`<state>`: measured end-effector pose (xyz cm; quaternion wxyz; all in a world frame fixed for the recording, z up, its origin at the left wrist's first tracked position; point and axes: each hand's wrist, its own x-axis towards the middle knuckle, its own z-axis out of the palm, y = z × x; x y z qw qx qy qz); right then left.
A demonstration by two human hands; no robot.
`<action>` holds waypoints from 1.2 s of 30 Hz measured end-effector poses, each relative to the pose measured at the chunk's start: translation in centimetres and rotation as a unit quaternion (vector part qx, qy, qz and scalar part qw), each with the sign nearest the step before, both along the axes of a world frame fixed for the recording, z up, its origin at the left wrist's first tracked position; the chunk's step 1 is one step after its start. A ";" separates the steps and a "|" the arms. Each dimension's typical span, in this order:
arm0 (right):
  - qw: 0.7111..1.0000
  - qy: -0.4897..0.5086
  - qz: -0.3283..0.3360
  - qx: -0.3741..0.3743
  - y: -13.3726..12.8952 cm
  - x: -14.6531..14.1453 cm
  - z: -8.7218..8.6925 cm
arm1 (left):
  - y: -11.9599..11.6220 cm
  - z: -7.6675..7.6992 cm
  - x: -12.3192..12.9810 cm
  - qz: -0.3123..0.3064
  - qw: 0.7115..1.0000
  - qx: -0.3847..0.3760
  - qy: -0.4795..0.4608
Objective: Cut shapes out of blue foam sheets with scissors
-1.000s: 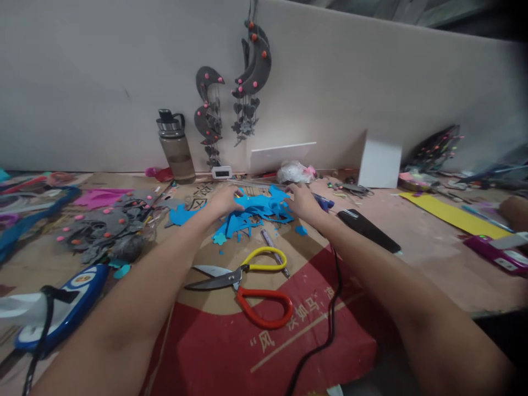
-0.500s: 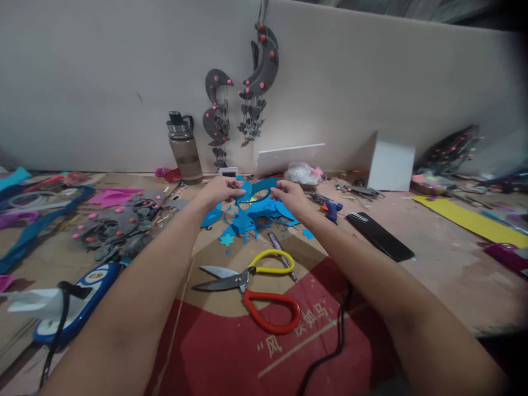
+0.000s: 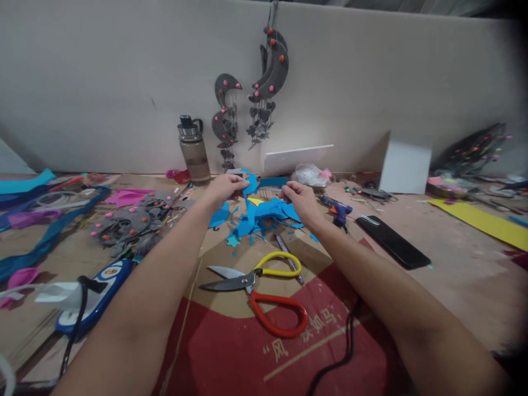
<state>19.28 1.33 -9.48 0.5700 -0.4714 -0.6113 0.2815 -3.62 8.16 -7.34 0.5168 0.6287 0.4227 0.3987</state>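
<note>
My left hand [image 3: 227, 190] is closed in a pinch on a curved blue felt piece [image 3: 250, 184], held above the scraps. To its right, the fingers of my right hand [image 3: 300, 199] are pressed together beside a darker blue strip [image 3: 274, 181]; what they hold, if anything, I cannot make out. Below both hands lies a heap of cut blue felt scraps [image 3: 268, 213], with a small yellow piece [image 3: 256, 202] showing among them. Nearer to me, scissors [image 3: 251, 279] with one yellow and one red handle lie with blades apart, partly over a pen [image 3: 281, 242].
A water bottle [image 3: 193, 154] stands at the back. Grey decorated felt pieces [image 3: 132, 225] and a blue power strip [image 3: 99, 291] lie left. Right are a glue gun [image 3: 337, 208], a phone [image 3: 391, 241] and a yellow sheet [image 3: 482, 223]. Grey moon hangings [image 3: 274, 66] hang on the wall.
The whole view has shifted slightly, so things sit farther right. My hands have moved a little apart, and the curved blue piece now stands up more at my left fingertips.
</note>
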 end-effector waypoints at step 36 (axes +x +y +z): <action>0.879 -0.452 -0.080 -0.129 1.6 10.0 -1.4 | -0.4 0.4 0.8 0.049 0.988 -0.089 -0.115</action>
